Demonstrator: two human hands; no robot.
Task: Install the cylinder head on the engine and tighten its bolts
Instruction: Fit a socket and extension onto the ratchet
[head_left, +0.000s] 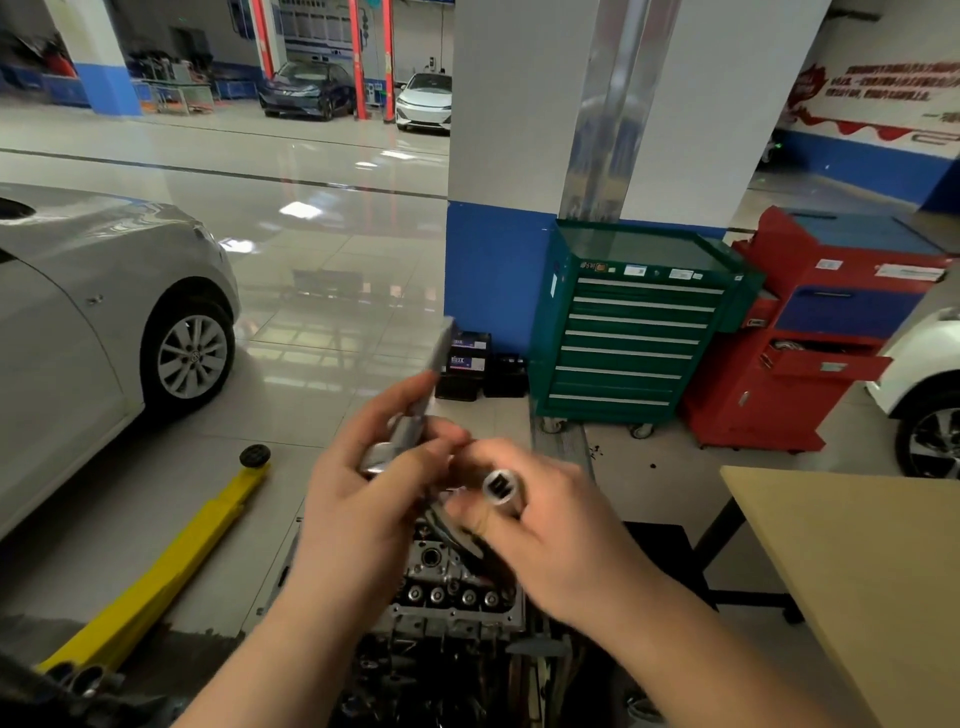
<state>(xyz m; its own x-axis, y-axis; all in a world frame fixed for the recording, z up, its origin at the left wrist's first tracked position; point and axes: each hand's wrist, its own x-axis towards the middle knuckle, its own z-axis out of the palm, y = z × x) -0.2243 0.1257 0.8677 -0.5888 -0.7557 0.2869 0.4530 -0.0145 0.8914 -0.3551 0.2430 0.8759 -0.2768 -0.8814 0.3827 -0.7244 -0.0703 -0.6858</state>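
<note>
Hands first: your left hand (363, 488), at centre frame, is curled around the head end of a long chrome ratchet wrench (410, 415) whose blurred handle slants up toward the middle of the picture, while your right hand (545, 525), just beside it, pinches a short silver steel socket (498, 487) with its square drive hole turned toward you. Both are closed on their tools, and the two tools sit close together but not yet joined. Below them, in the lower middle of the frame, lies the grey cast-metal cylinder head (447, 587) seated on the dark engine block (447, 670), a row of round bores showing along its top; motion blur hides whether any bolts are already in their holes, so I cannot tell. The step looks to be fitting the socket onto the ratchet drive. Turn the socket so its square hole faces the drive square, line up the flats, and push straight on until it seats fully rather than cocked. Steady the ratchet head with your left fingers instead of letting the long handle swing. Work over the engine with care: a dropped socket could fall into an open bore. Check the ratchet direction before you go to the first bolt.
</note>
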